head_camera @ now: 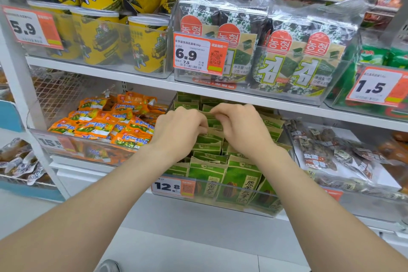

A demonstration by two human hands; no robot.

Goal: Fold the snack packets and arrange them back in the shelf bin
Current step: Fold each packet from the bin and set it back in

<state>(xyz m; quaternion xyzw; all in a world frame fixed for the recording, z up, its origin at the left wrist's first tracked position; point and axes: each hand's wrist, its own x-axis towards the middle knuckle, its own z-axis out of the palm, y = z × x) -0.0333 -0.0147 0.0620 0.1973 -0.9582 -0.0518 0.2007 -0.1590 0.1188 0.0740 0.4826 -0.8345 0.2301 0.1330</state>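
Note:
Several green and tan snack packets [240, 181] stand in rows in a clear shelf bin [220, 202] on the lower shelf. Both my hands reach into the middle of the bin. My left hand [180, 127] has its fingers curled down onto the top of one green packet [209, 137]. My right hand [239, 126] pinches the top edge of the same packet from the right side. The hands hide most of that packet.
Orange packets [103, 123] fill the bin to the left. Bagged brown snacks [331, 152] lie in the bin to the right. The upper shelf [141, 78] just above my hands carries seaweed packs [300, 57] and yellow cups [148, 46]. A price tag reading 12.8 [173, 186] hangs on the bin front.

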